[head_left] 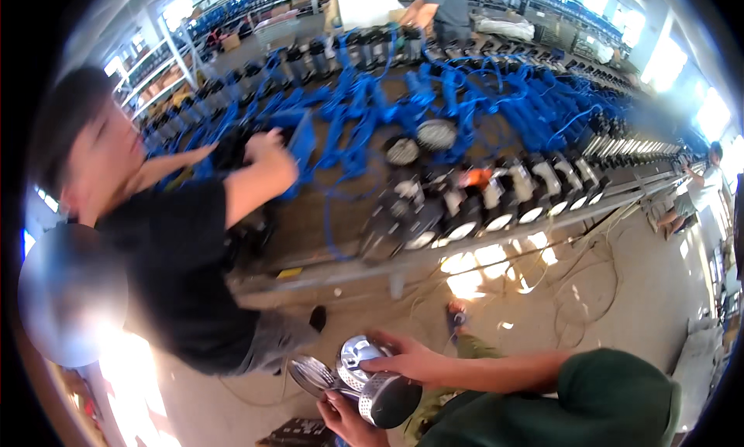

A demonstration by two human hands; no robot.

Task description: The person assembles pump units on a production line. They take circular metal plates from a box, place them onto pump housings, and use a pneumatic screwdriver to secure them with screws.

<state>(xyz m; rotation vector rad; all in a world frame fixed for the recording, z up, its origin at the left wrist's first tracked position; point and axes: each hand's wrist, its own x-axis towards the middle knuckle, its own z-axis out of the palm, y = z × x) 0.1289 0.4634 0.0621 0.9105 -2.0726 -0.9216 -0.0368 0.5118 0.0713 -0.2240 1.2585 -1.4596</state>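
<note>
My right hand (407, 359) is closed on a shiny silver round metal part (353, 358), its thumb and fingers over the rim. Below it, my left hand (349, 424) is curled around the underside of a cluster of metal parts. In that cluster are a flat perforated metal disc (312, 375) and a cup-shaped part (391, 399) with a perforated side wall and a dark face. The parts sit close together between both hands, above the floor. Which finger bears which part is partly hidden.
A long workbench (310, 272) carries blue-wrapped pieces (364, 98), loose blue cords, round perforated parts (436, 134) and a row of black-and-silver units (496, 203). A co-worker in black (178, 245) reaches toward a blue bin (304, 141) at left. Cables (581, 292) lie on the floor.
</note>
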